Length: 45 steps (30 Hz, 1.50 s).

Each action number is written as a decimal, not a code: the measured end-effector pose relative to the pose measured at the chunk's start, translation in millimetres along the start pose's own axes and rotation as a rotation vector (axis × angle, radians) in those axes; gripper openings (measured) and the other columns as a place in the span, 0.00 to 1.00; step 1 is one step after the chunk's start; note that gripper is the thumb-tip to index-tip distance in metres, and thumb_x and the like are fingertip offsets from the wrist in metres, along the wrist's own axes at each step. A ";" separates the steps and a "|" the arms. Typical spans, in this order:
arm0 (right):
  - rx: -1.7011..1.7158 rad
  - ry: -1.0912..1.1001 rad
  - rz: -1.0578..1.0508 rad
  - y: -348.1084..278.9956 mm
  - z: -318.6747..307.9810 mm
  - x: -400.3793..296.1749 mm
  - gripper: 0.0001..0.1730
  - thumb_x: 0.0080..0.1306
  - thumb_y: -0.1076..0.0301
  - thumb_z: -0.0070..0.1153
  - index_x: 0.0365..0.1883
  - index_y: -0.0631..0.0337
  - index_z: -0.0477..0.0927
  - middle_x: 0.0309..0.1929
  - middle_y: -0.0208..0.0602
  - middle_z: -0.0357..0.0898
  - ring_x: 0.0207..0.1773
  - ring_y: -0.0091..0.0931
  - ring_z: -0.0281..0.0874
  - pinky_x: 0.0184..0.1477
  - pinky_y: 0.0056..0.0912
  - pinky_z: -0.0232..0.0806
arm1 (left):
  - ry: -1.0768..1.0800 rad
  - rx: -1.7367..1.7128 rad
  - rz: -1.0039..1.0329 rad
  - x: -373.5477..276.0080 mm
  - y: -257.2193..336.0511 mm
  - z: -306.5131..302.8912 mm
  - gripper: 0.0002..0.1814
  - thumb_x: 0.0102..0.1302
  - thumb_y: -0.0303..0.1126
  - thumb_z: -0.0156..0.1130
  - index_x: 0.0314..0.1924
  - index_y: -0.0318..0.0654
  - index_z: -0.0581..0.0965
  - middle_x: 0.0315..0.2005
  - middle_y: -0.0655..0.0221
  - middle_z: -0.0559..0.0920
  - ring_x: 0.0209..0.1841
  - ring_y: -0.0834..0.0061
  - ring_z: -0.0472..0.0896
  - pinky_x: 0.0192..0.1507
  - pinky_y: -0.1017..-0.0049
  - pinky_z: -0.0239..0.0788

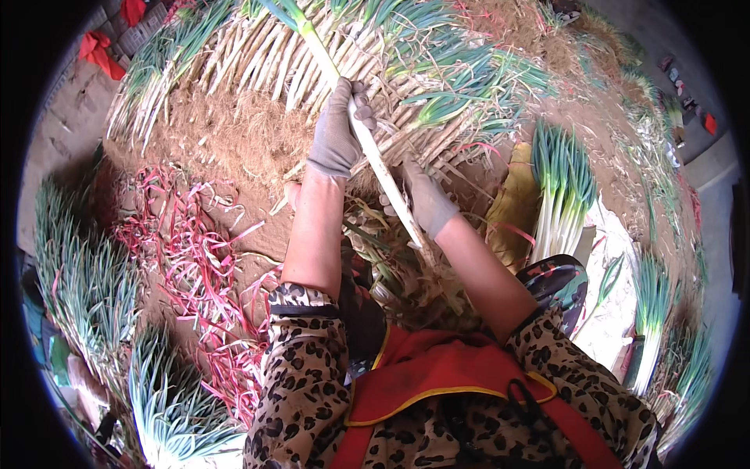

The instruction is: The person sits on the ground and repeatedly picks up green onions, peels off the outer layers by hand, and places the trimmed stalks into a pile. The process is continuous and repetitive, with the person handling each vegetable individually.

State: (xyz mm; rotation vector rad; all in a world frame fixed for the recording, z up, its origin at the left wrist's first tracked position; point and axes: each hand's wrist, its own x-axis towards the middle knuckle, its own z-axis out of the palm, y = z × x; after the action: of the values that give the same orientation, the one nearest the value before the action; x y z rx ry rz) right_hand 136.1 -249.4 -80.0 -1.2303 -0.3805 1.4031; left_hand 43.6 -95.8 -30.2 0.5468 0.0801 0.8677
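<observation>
My left hand (335,136), in a grey-beige work glove, is closed around the pale stem of a long green onion (375,153). The onion slants across the view, its green leaves at the top and its root end low, near my right forearm. My right hand (426,196), gloved alike, is at the lower stem, with fingertips showing on the stem's far side. Whether it grips the stem is hard to see. Beneath the root end lies a heap of stripped leaves and peelings (389,258). Beyond my hands spreads a large pile of untrimmed green onions (263,55) with dry roots.
Tangled red-and-white ties (193,252) cover the soil on the left. Bundled green onions (88,281) stand at far left, with more leaves (170,398) below. On the right, a cleaned bunch (562,187) leans beside a yellow wrapped object (512,205) and a white sheet (612,264).
</observation>
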 end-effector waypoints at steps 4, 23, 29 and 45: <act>-0.218 -0.203 -0.201 7.4 4.2 -33.3 0.26 0.72 0.51 0.48 0.58 0.62 0.71 0.41 0.36 0.81 0.29 0.23 0.79 0.29 0.25 0.72 | -0.044 -0.163 -0.021 -9.2 9.9 2.6 0.18 0.72 0.48 0.52 0.41 0.39 0.72 0.24 0.74 0.73 0.20 0.83 0.66 0.22 0.83 0.63; -1.770 -0.390 -0.960 76.3 -79.9 -155.7 0.23 0.64 0.59 0.52 0.56 0.56 0.70 0.41 0.45 0.75 0.38 0.38 0.79 0.36 0.40 0.71 | 0.000 -0.047 0.200 -10.1 63.7 -48.7 0.22 0.69 0.55 0.54 0.35 0.41 0.75 0.17 0.78 0.70 0.17 0.85 0.66 0.19 0.84 0.59; -1.040 -0.082 -0.675 38.9 -81.8 -93.0 0.14 0.72 0.62 0.49 0.48 0.63 0.75 0.34 0.46 0.80 0.38 0.38 0.81 0.40 0.34 0.71 | -0.189 -0.182 0.103 -6.4 63.9 -45.6 0.26 0.70 0.56 0.49 0.40 0.36 0.75 0.18 0.77 0.70 0.15 0.85 0.63 0.21 0.80 0.59; -1.175 -0.161 -0.341 78.1 -91.6 -200.8 0.17 0.70 0.56 0.50 0.44 0.61 0.75 0.32 0.42 0.74 0.35 0.32 0.76 0.39 0.31 0.68 | -0.068 -0.202 0.153 -3.0 73.9 -79.8 0.31 0.71 0.60 0.44 0.33 0.36 0.76 0.13 0.78 0.71 0.11 0.85 0.65 0.14 0.80 0.61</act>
State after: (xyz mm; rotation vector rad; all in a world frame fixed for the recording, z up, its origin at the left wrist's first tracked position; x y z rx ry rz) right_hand 124.8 -483.1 -90.0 -1.8281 -1.5968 0.9366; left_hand -32.9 -25.9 -63.4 0.3955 -0.1118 0.9923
